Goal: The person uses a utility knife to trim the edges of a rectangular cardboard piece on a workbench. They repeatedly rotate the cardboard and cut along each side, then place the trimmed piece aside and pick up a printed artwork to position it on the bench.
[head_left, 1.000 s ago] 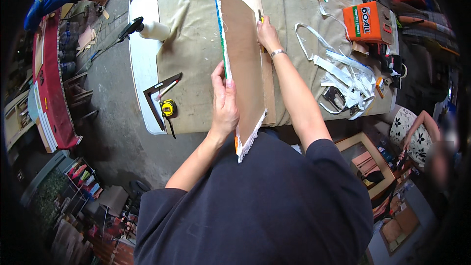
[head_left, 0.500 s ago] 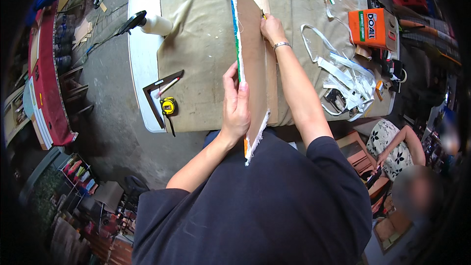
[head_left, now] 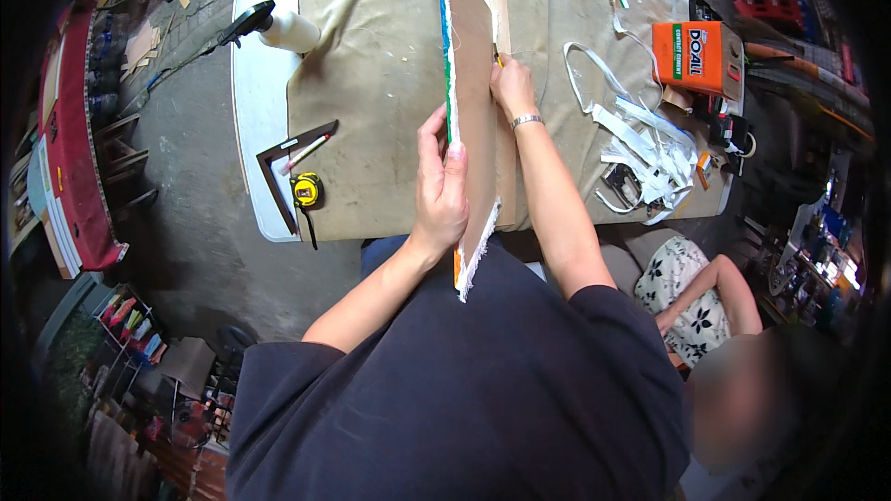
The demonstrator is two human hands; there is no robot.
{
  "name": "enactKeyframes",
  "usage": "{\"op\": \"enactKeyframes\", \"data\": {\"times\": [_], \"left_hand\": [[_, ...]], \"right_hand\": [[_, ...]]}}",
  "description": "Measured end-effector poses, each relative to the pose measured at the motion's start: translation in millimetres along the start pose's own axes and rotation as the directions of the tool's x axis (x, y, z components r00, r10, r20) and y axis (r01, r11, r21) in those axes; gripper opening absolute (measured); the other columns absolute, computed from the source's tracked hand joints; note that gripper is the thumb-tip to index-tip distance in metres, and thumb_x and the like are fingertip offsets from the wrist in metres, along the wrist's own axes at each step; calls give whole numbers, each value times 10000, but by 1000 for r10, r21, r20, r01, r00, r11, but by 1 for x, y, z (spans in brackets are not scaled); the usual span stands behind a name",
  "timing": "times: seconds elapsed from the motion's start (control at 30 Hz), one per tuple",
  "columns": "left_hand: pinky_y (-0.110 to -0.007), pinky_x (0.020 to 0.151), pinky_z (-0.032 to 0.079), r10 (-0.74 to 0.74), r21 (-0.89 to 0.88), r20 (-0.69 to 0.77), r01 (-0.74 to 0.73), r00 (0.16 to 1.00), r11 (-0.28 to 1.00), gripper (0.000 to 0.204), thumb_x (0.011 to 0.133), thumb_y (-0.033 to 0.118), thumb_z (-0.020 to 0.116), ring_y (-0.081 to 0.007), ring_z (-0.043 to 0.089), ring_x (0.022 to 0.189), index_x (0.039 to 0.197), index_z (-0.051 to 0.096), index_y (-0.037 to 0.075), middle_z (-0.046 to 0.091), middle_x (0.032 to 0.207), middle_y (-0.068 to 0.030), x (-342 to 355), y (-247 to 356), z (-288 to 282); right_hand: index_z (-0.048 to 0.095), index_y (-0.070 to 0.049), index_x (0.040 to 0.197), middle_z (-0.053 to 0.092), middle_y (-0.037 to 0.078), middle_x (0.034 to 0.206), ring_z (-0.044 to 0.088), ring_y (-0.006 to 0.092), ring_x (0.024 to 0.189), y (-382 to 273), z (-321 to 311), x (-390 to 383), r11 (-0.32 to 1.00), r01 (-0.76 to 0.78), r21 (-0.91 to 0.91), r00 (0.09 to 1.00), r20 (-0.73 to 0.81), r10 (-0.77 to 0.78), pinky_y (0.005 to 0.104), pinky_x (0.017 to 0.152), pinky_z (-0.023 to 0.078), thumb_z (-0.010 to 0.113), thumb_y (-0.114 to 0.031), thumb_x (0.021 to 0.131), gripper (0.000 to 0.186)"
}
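Note:
A thin brown board [head_left: 475, 83] stands on edge on the covered table, tilted slightly. White frayed canvas wraps its edges, and blue, green and orange paint shows along its left side. My left hand [head_left: 440, 190] grips the board's near left part, thumb on the brown face and fingers behind the painted side. At the board's right edge, my right hand [head_left: 513, 93] is closed around a small yellow-and-black cutter [head_left: 498, 57], most of it hidden in the fist. A pale wooden strip [head_left: 506, 167] lies flat on the table just beneath, partly covered by the board.
To the left lie a spray bottle [head_left: 292, 32], a dark carpenter's square [head_left: 277, 181], a marker [head_left: 308, 151] and a yellow tape measure [head_left: 306, 190]. White cloth strips [head_left: 654, 153] and an orange can [head_left: 687, 57] occupy the right side. A person [head_left: 691, 301] sits beyond the right corner.
My right hand with the cutter has slid toward me along the board's right edge. My left hand keeps its grip. The whole view has shifted slightly.

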State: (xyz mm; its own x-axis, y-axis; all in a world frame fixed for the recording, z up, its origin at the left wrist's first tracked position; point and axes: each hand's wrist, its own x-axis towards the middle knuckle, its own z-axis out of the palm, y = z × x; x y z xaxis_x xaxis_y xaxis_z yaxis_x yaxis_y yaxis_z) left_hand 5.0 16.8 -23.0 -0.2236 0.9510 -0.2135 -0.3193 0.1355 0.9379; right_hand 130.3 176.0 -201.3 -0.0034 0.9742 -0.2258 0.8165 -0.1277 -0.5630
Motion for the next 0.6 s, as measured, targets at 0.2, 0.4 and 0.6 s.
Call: {"op": "enactKeyframes", "data": {"times": [0.2,0.4,0.6], "left_hand": [[-343,1079,310,56,17,-3,-56,998,998,464,1036,190,369,-215,404,1273,1430,270,-35,420,1375,-169,2,2,0],[-324,1053,329,70,-15,-10,-70,998,997,453,1041,208,382,-182,428,1218,1420,293,-24,445,1331,-135,1,-2,4],[-349,1069,326,73,-22,-3,-73,997,997,455,1041,206,375,-227,433,1260,1418,294,-36,443,1355,-179,1,-3,4]], "right_hand": [[637,-11,1012,629,321,862,609,491,874,8,-6,-42,1000,9,-14,999,45,-9,546,778,487,529,-173,891,230],[632,-9,992,622,327,820,616,488,854,14,-11,-80,999,-39,-29,997,63,41,547,750,493,538,-177,895,216],[622,6,1056,615,339,799,618,496,825,20,-17,-118,997,-72,9,992,100,71,546,725,502,539,-168,903,246]]}}
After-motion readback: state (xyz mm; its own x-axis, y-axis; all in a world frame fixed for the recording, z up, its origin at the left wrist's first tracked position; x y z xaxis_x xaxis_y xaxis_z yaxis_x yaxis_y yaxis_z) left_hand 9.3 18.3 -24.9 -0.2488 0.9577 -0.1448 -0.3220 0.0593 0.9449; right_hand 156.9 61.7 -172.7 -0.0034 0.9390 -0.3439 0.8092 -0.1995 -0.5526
